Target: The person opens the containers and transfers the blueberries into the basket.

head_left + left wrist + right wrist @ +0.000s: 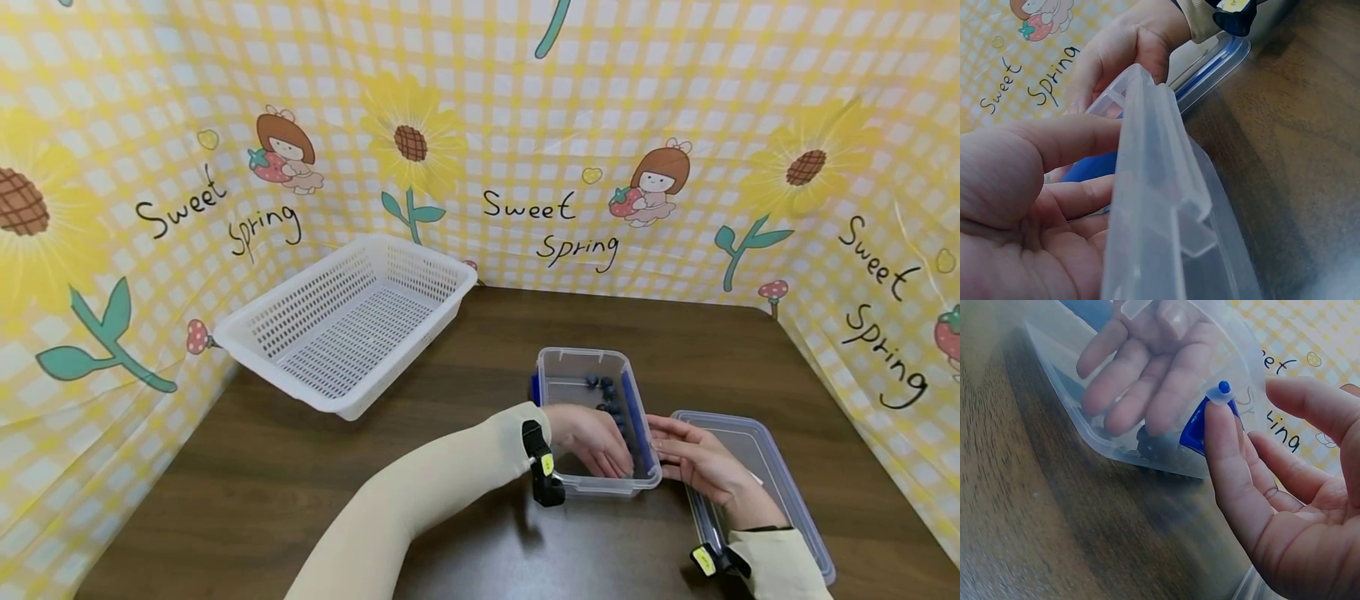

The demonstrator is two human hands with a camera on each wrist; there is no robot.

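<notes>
The person wore long, soft cream sleeves on both arms, reaching down to the wrists. Each wrist had a small black strap with a little yellow tag on it. The left hand (592,439) and the right hand (697,467) were bare, with no gloves or rings.
</notes>
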